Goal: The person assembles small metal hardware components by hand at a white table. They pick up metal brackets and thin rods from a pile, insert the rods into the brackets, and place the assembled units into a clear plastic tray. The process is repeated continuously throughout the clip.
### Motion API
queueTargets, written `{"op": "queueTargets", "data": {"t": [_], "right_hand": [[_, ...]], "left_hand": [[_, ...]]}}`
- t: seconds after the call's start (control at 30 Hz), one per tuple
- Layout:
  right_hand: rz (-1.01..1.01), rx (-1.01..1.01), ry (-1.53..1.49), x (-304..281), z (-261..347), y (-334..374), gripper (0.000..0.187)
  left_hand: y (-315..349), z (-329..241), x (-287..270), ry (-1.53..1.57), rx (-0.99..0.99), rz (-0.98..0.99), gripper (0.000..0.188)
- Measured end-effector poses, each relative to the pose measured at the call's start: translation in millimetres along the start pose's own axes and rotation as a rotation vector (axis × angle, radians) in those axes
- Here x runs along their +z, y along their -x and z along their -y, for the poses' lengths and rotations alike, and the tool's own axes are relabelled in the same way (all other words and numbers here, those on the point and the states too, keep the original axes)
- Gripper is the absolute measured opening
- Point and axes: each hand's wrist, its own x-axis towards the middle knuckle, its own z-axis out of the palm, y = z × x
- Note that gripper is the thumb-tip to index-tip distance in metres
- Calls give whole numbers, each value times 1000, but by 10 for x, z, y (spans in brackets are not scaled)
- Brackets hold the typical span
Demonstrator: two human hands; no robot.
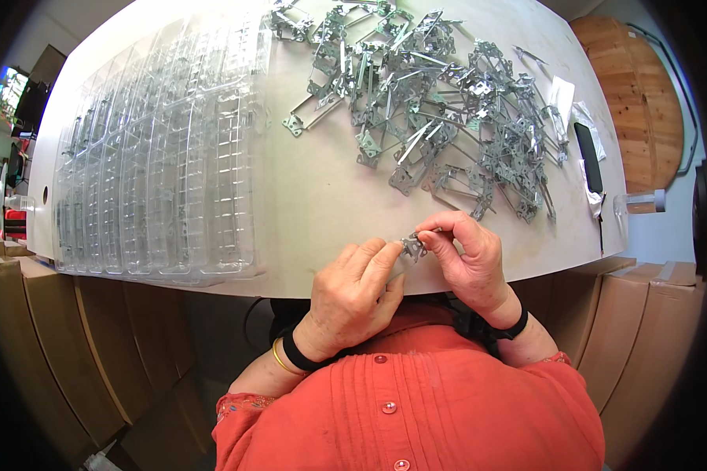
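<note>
Single head-worn fisheye view, looking steeply down, close over the table [306,196] edge

Silver-grey metal brackets [440,110], clear plastic trays [165,149], beige table [322,204], orange blouse [416,408].

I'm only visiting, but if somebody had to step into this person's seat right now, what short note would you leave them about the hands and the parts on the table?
Left hand: fingertips pinch one small metal bracket at the table's near edge.
Right hand: thumb and forefinger grip the same bracket from the other side.
Parts: a large tangled pile of metal brackets lies on the far right of the table; stacked clear plastic trays lie on the left.
Done: one bracket is out of the pile and in hand. Whether the trays hold any brackets cannot be told.
Left: the pile is large; the bracket in hand is not yet set down.
</note>
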Motion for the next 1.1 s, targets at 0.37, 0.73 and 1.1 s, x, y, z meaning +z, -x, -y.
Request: {"op": "queueTargets", "data": {"t": [0.37,0.73,1.1], "right_hand": [[-34,-77,56,-6,-5,-16,13],[-43,-107,56,-27,-44,21,14],[-64,-116,36,6,-110,57,15]], "left_hand": [[-2,-28,-4,-22,-3,32,48],[-18,-92,-3,9,-38,76,50],[-17,-86,19,-21,0,76,48]]}}
